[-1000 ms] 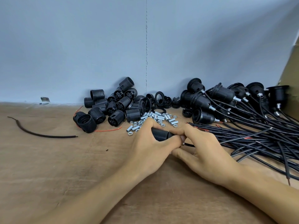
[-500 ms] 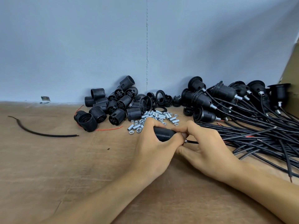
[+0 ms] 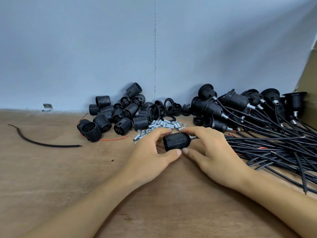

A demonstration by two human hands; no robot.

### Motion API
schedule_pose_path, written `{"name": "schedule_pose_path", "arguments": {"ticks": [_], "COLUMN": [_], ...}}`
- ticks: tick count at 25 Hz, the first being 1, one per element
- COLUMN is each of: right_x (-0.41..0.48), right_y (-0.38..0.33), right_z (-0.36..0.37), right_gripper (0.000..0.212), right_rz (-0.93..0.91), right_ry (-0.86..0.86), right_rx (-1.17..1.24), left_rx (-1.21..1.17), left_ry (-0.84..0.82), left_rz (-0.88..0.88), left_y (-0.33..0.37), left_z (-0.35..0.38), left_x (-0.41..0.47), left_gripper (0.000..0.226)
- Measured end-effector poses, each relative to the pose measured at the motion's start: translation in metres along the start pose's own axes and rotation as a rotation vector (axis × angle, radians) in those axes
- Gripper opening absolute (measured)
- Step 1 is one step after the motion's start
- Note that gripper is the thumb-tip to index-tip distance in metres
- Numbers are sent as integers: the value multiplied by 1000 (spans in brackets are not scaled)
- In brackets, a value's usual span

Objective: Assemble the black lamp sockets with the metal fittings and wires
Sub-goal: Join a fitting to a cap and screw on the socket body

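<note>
A black ribbed lamp socket [image 3: 176,141] lies on its side between my hands, a short metal fitting [image 3: 193,137] sticking out of its right end. My left hand [image 3: 154,152] grips the socket's left part with curled fingers over it and the thumb under it. My right hand [image 3: 212,148] curls around the fitting end, thumb tip touching the socket's underside. Whether a wire runs from the fitting is hidden by my right hand. Loose metal fittings and nuts [image 3: 161,126] lie just behind.
A heap of loose black socket shells [image 3: 118,114] and rings [image 3: 169,104] lies against the blue wall. Assembled sockets with black wires [image 3: 257,117] fill the right side. A stray black wire piece [image 3: 42,143] lies at left. A cardboard edge [image 3: 308,83] stands far right.
The socket, earlier mostly covered by my left hand, is now turned into full view, with both hands spread wider around it. The metal fitting at its right end now shows.
</note>
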State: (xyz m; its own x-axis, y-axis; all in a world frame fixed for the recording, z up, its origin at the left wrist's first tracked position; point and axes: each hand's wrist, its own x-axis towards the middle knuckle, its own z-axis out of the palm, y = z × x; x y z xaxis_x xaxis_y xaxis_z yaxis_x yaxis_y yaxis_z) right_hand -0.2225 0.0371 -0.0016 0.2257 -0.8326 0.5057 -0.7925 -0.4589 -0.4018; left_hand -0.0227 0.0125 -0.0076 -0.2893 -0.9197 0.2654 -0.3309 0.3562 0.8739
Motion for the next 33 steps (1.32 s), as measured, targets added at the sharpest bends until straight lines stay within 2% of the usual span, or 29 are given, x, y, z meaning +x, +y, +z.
{"name": "schedule_pose_path", "arguments": {"ticks": [3,5,7,9,12,17,21,24,26,29,33], "right_x": [2,4,7,14,31,101,145,154,157,153,131], "right_y": [3,6,6,3,0,0,10,19,21,18,9], "right_z": [-1,-1,0,6,15,38,62,70,70,62,37], "right_gripper": [37,24,16,16,17,15,19,32,25,21,20], "right_rz": [37,82,129,167,181,281,447,500,496,507,500], "right_ry": [-63,-41,-8,12,47,102,39,20,69,181,255], "right_rx": [24,70,86,89,74,49,-38,-124,-137,-42,293], "left_rx": [133,238,243,221,319,311,305,277,264,230,262], "left_ry": [31,42,35,89,172,126,88,90,89,91,56], "left_rz": [35,82,73,19,2,26,65,57,46,40,77], "left_y": [-3,-3,-3,-4,-6,-7,-9,-11,-12,-12,-10], "left_z": [-4,-5,-2,3,8,5,3,1,1,-1,-2], "left_x": [-1,-2,0,2,6,6,4,6,7,7,4], "left_gripper": [36,35,31,26,28,33,31,31,33,32,39]}}
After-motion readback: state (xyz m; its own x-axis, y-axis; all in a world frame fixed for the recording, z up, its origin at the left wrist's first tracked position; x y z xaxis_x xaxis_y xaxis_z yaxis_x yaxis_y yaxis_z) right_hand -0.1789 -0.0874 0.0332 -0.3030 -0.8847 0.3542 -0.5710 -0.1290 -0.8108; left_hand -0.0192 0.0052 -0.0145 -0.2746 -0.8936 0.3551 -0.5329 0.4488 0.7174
